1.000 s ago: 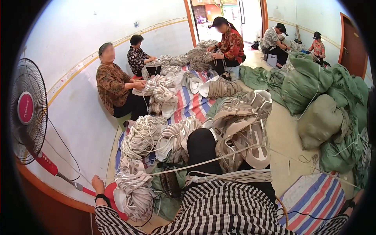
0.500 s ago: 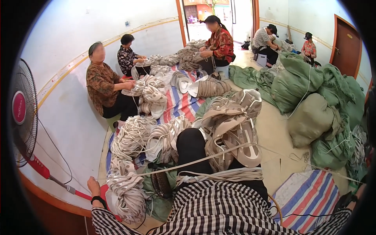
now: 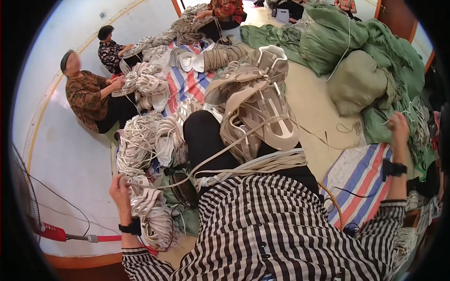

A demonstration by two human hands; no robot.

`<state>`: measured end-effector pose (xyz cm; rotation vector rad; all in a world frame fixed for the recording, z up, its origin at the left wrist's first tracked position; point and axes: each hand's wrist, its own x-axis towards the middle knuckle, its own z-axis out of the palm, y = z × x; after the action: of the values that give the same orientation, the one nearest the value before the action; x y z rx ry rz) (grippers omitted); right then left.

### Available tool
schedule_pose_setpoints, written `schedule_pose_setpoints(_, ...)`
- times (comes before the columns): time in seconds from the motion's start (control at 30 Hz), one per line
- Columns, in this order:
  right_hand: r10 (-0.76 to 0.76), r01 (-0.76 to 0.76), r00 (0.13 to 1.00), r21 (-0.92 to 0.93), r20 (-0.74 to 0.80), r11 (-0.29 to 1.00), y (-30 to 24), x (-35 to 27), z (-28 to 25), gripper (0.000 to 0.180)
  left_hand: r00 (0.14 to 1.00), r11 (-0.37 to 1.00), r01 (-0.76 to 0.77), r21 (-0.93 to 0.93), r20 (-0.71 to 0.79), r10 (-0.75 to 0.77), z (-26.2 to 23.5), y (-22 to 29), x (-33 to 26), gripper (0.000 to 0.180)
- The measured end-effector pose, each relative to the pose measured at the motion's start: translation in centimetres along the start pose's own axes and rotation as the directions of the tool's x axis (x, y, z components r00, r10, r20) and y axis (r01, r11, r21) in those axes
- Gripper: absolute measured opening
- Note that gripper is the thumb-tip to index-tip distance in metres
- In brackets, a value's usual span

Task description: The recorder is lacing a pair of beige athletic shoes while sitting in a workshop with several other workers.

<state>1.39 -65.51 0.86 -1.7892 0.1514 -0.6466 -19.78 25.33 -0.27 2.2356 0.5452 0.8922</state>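
Across my lap lies a stack of beige-and-white shoe uppers (image 3: 262,110). A flat beige shoelace (image 3: 206,161) runs over the front one, its left part sagging to my left hand (image 3: 120,188), whose fingers are pinched on its end. From the upper's right side the other length hangs slack above the floor. Raised at the right, my right hand (image 3: 398,127) has curled, slightly blurred fingers; whether the lace reaches them I cannot tell. A bundle of beige and white laces (image 3: 262,164) rests over my thighs, against my striped shirt.
Heaps of laced uppers (image 3: 138,145) pile up at my left, by a striped sheet (image 3: 177,86). Green sacks (image 3: 333,40) and an olive sack (image 3: 361,84) stand at the right. Other people sit along the wall and at the back. A red fan pole (image 3: 51,232) is at lower left.
The view has tilted down and shifted right. My right hand has risen from the lower right edge. The shoelace, stretched taut between my hands before, now sags.
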Motion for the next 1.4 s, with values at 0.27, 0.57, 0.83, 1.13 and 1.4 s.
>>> schedule_pose_setpoints(0.27,-0.009,-0.132,0.798,0.189,0.602,0.973,-6.0,-8.4,27.5,0.011,0.755,0.867,-0.244,-0.434,0.477,0.451,17.7,21.0,-3.9,0.011)
schedule_pose_setpoints(0.57,-0.101,-0.045,0.810,0.232,0.578,0.972,-5.2,-12.0,32.9,0.008,0.701,0.839,-0.178,-0.515,0.532,0.475,31.6,26.6,-5.0,0.010)
schedule_pose_setpoints(0.83,-0.151,0.023,0.829,0.237,0.539,0.971,-4.9,-12.4,33.4,0.015,0.786,0.864,-0.233,-0.445,0.437,0.437,32.8,26.0,-6.0,0.008)
schedule_pose_setpoints(1.13,-0.271,0.248,0.838,0.111,0.475,0.962,-5.7,-12.9,33.5,0.018,0.811,0.864,-0.217,-0.454,0.409,0.418,32.2,25.5,-7.0,0.013)
schedule_pose_setpoints(1.4,-0.568,0.762,0.573,-0.129,0.590,0.634,-8.0,-12.7,33.9,0.027,0.832,0.858,-0.184,-0.479,0.390,0.396,32.7,24.6,-6.9,0.007)
